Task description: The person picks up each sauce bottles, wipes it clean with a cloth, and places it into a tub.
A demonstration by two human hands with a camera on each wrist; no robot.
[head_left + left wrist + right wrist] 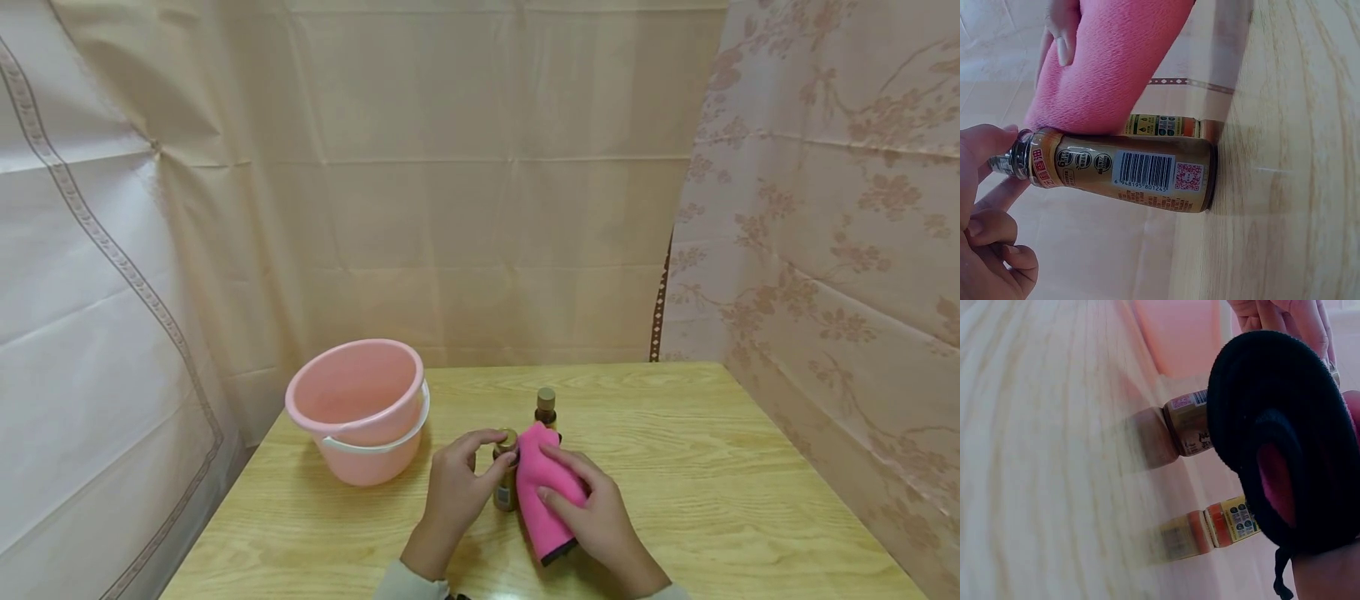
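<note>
My left hand (453,487) pinches the neck of a brown bottle of sesame oil (1141,172), thumb and forefinger just under its gold cap (508,437). The bottle stands upright on the table, its barcode showing in the left wrist view. A folded pink cloth (542,492) with black edging (1272,400) is held in my right hand (603,517), thumb on the near side. The cloth lies right against the bottle's side near the shoulder. Behind it stands a second bottle (546,402) with a gold cap and a yellow label (1238,520), partly hidden by the cloth.
A pink bucket (367,467) with a white handle (375,448) stands on the left of the wooden table (720,483). Beige curtains (480,183) hang behind the table, with patterned fabric (840,250) along the right side.
</note>
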